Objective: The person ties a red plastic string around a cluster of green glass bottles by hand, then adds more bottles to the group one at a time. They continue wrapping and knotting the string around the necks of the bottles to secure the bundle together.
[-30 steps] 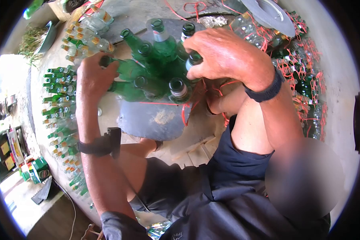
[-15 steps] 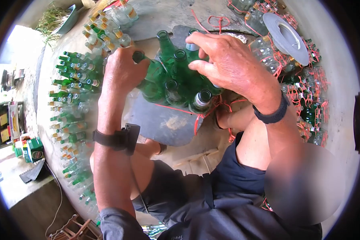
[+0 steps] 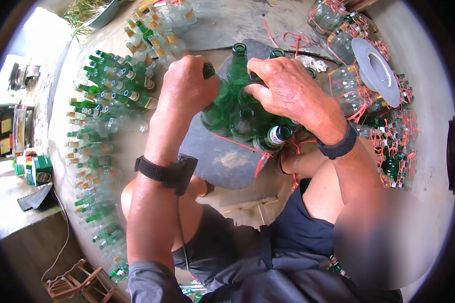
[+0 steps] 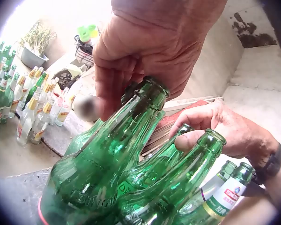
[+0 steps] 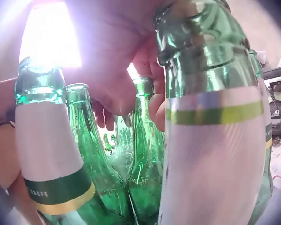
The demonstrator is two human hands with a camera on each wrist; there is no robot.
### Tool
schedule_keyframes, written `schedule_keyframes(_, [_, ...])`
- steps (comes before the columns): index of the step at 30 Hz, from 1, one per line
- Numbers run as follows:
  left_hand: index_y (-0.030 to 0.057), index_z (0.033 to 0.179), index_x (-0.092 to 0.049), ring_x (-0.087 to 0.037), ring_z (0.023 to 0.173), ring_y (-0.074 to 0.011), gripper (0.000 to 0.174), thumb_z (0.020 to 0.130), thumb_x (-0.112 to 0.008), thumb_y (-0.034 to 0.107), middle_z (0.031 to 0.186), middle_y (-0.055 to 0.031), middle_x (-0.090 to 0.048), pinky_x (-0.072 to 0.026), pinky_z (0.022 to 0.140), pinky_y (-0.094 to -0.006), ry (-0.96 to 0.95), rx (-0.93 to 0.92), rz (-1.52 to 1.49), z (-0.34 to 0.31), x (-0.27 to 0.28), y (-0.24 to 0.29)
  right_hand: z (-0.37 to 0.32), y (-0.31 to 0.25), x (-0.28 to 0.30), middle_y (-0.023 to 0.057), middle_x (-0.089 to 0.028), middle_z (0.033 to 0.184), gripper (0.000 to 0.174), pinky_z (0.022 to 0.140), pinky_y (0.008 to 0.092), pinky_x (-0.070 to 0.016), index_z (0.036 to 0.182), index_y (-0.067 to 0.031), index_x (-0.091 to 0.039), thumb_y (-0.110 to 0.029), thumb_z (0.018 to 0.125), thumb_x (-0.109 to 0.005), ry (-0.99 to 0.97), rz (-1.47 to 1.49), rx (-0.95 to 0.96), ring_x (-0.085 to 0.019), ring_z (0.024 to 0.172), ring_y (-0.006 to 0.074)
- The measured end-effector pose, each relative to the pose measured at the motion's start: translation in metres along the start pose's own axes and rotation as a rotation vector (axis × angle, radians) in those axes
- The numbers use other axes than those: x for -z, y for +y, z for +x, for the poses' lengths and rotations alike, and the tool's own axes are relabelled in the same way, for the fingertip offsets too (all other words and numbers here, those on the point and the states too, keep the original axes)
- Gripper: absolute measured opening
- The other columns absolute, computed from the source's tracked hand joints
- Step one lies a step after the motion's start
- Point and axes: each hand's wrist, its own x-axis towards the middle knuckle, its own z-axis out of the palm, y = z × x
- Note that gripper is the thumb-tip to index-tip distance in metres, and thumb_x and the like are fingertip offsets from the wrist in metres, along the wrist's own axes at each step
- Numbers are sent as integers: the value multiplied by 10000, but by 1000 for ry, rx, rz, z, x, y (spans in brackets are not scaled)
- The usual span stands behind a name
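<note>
Several green glass bottles [image 3: 244,123] stand bunched on a dark stone slab [image 3: 220,169], with a thin red string [image 3: 235,143] along their lower front. My left hand [image 3: 188,83] grips a bottle at the neck on the left of the bunch; the left wrist view shows its fingers around the bottle's neck [image 4: 147,89]. On the other side my right hand [image 3: 293,88] has thumb and fingers at the neck of another green bottle [image 4: 182,131]. A bottle with a white neck label [image 3: 275,136] leans out at the front right.
Rows of green and clear bottles [image 3: 111,83] cover the floor at left. Bundles of bottles [image 3: 394,121] tied with red string line the right wall. A grey hat [image 3: 374,70] lies on those bundles. Loose red string [image 3: 296,40] lies behind the slab.
My left hand has moved right, closer to my right hand. The left bottles, which leaned outward, now stand more upright and tighter together. The head view has turned, shifting the scene rightward.
</note>
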Motion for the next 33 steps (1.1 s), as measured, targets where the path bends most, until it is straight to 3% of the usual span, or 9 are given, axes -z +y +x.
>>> schedule_keyframes(2, [-19,1033,-775,-751,862,-413,346,791,-732,225,891,-263,-746,-597,823,-453,-13,17,5,0,1,2,1,-1,0,273,-694,843,161,783,567,-547,848,14,-613,-124,816,-692,19,7,16,-683,885,484])
schedule_keyframes(18, [-37,975,-758,-735,859,-445,323,788,-725,224,857,-275,-727,-592,792,-480,72,-74,18,3,-10,-5,8,-7,-6,270,-687,820,178,784,571,-552,899,-21,-642,-176,831,-695,45,-7,19,-682,862,488])
schedule_keyframes(24, [-36,960,-754,-734,841,-446,339,771,-734,245,830,-284,-717,-592,775,-487,59,-33,15,3,-11,-3,11,-10,1,263,-700,859,257,809,556,-539,1020,-37,-689,-245,878,-741,-32,-24,-39,-683,903,483])
schedule_keyframes(33, [-49,920,-746,-720,841,-473,339,763,-729,251,824,-303,-705,-587,783,-511,43,17,-48,0,-9,2,8,-10,-5,256,-700,860,250,804,545,-535,1043,-42,-686,-226,884,-743,-44,0,-58,-686,905,475])
